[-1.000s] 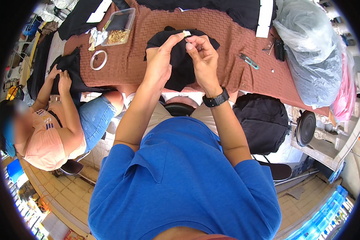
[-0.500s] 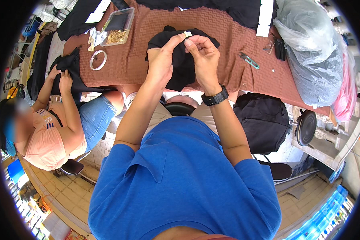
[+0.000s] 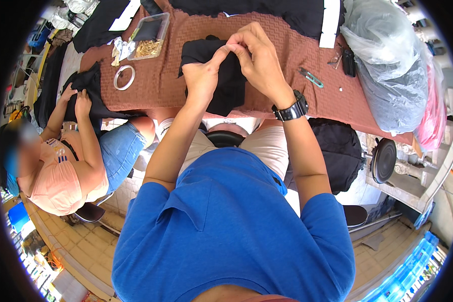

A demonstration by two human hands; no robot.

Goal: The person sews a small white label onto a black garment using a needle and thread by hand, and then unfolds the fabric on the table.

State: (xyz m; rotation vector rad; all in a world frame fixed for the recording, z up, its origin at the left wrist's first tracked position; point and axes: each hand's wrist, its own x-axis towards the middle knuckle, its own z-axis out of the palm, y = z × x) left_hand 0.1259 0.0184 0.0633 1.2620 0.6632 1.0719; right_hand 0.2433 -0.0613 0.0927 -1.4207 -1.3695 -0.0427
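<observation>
My left hand (image 3: 201, 79) is closed, its thumb raised to meet the fingertips of the other hand. Pinched at the same spot, my right hand (image 3: 259, 60) has its wrist lifted and turned inward, with a black watch (image 3: 291, 106) on it. Whatever lies between the fingertips is hidden by the fingers. Below and behind both hands, a piece of black cloth (image 3: 226, 90) lies on the brown tablecloth (image 3: 156, 90) and reaches its near edge. My left hand overlaps this cloth; whether it grips it I cannot tell.
Left on the table are a clear box (image 3: 158, 48) of gold-coloured small pieces and a white ring-shaped roll (image 3: 124, 78). Teal snips (image 3: 312, 78) and large plastic bags (image 3: 387, 65) are at the right. A co-worker (image 3: 65, 166) at the left handles black cloth (image 3: 88, 83).
My right hand has risen and turned inward over the left fingertips, its forearm swinging out to the right. A small cream piece seen at the fingertips before is now hidden. The black cloth shifted slightly.
</observation>
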